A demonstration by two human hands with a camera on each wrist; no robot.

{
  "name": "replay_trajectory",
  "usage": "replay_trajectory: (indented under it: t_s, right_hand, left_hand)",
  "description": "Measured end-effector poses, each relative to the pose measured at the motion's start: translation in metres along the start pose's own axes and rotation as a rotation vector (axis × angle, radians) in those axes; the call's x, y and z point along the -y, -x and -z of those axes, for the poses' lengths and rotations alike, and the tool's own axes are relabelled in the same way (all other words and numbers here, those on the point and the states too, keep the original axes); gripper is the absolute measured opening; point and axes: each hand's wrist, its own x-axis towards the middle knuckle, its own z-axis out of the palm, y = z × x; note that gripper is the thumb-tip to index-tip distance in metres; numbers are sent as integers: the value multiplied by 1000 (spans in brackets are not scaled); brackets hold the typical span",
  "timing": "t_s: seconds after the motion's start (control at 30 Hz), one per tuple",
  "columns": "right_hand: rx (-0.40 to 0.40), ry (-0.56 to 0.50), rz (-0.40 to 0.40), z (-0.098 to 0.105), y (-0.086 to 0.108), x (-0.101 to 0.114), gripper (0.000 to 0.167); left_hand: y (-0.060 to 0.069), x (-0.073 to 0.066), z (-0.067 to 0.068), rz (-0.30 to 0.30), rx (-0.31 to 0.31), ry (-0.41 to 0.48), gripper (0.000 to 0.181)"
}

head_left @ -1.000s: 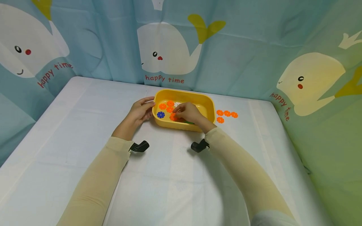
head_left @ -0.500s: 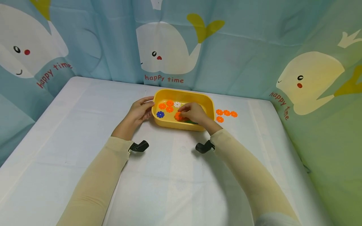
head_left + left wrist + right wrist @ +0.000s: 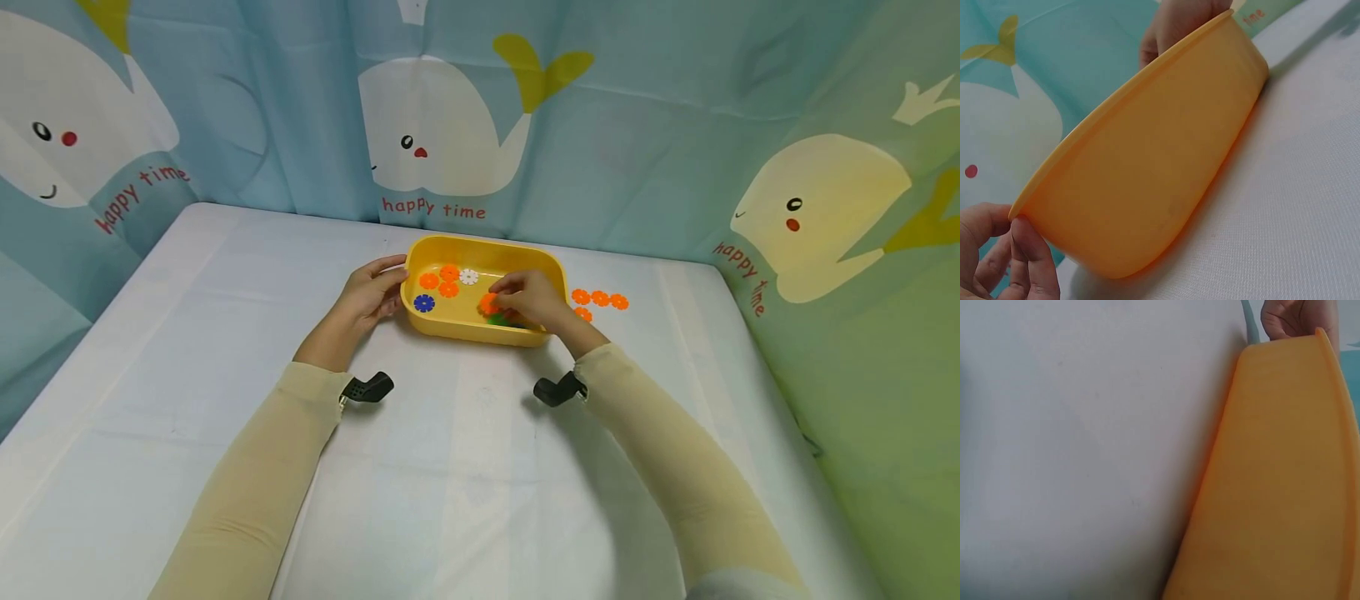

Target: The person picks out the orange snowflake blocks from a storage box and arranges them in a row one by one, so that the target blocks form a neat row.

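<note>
A yellow plastic basin (image 3: 468,330) sits on the table. My left hand (image 3: 371,293) pinches its left rim; in the left wrist view the thumb and fingers (image 3: 1032,247) lie on either side of that rim. Inside the basin, my right hand (image 3: 534,302) has its fingers curled down at an orange snowflake disc (image 3: 488,305), which it appears to pinch. A green disc (image 3: 497,319) shows just below, partly covered by that hand. Towards the basin's left lie a blue disc (image 3: 423,303), a white disc (image 3: 468,277) and three orange discs (image 3: 448,289). The right wrist view shows only the basin's outer wall (image 3: 1272,469) and the left hand.
Several loose orange discs (image 3: 600,298) lie on the white-covered table (image 3: 450,467) just right of the basin. A blue curtain (image 3: 637,167) with whale prints hangs behind the table and along its sides. A black wrist camera (image 3: 558,390) juts inward from each sleeve.
My right hand has moved to the right inside the basin, and the orange disc at its fingertips has moved along. The white disc is now fully uncovered. My left hand stays on the rim.
</note>
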Motion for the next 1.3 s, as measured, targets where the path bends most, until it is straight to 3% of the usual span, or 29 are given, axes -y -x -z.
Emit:
replay_trajectory:
  t_s: [0.9, 1.3]
  right_hand:
    - [-3, 50, -2, 37, 22, 3, 32]
    - [14, 1, -5, 54, 30, -3, 36]
  left_hand:
    - [0, 0, 0, 2, 3, -4, 41]
    - [0, 1, 1, -13, 6, 1, 40]
